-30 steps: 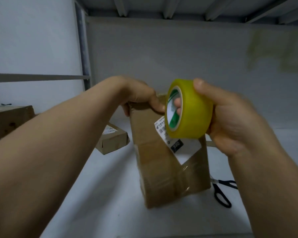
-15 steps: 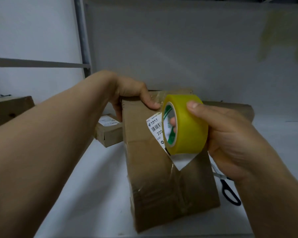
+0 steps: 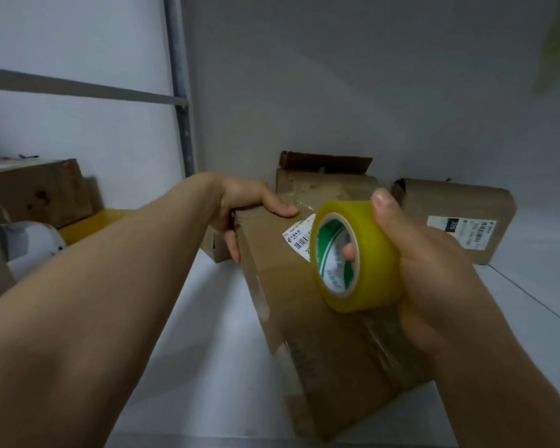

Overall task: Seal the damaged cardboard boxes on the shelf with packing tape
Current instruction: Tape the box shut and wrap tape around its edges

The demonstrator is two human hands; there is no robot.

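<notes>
A tall brown cardboard box (image 3: 291, 295) with a white shipping label stands on the white shelf (image 3: 214, 334) in front of me. My left hand (image 3: 249, 205) grips its top far-left corner, thumb lying across the top. My right hand (image 3: 434, 273) holds a yellow roll of packing tape (image 3: 359, 257) against the box's upper right face, thumb on top and a finger through the green-printed core. Clear tape runs down the box below the roll.
Behind the held box stands a box with a torn open flap (image 3: 327, 176), and a flat labelled box (image 3: 459, 215) lies at the right. At far left are another brown box (image 3: 36, 192) and a white rounded object (image 3: 29, 244). A metal upright (image 3: 180, 92) rises behind.
The view has tilted down and closer. The roll has moved lower down the box face. The scissors seen earlier at the right are out of sight now.
</notes>
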